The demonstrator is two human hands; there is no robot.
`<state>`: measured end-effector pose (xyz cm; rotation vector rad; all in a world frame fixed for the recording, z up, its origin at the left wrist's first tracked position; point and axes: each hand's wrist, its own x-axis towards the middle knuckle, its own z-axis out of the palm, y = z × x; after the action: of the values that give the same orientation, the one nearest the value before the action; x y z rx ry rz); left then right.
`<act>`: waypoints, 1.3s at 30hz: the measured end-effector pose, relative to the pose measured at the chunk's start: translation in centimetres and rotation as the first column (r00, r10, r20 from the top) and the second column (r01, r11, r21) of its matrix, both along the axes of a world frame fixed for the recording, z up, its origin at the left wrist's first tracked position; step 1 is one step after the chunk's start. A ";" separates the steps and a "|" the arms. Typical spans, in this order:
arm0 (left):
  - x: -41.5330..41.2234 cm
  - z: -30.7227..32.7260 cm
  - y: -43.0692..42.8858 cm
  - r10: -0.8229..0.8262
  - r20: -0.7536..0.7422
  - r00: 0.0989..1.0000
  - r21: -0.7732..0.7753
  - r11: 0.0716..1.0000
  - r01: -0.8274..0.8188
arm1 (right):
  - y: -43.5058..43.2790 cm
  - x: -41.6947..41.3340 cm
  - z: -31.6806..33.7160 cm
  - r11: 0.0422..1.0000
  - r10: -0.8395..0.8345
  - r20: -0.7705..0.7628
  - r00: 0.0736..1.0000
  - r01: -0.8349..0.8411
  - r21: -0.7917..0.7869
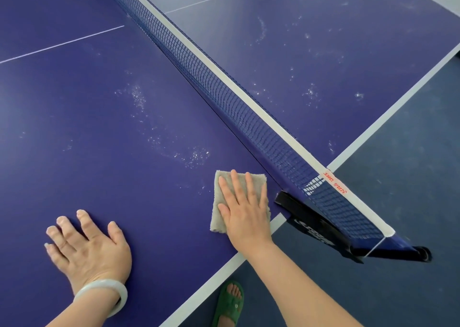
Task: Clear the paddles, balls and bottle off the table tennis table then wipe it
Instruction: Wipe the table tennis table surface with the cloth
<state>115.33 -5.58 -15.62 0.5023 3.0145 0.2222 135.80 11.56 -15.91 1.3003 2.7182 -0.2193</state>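
The right hand [245, 209] covers the middle of the cloth [216, 223], pressing it flat with straight fingers on the counter [74, 127], close to the white side edge and just short of the net [224, 90]. The left hand [87, 244] lies spread, palm down, holding nothing. The counter's far ends are cut off. Speckled blue surface lies open to the left.

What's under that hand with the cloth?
A folded beige cloth lies under the flat right hand, on the blue table. The table surface beneath the cloth is covered, so any dust there is hidden.
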 end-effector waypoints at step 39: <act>-0.4 0.1 0.1 0.007 0.020 1.000 -0.108 0.994 -0.004 | -2.5 -11.8 0.1 0.971 0.238 -0.086 0.967 -0.240 -0.007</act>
<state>114.93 -5.44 -15.49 0.4790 2.9884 0.0636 123.98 9.07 -15.79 0.9664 2.9042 -0.2782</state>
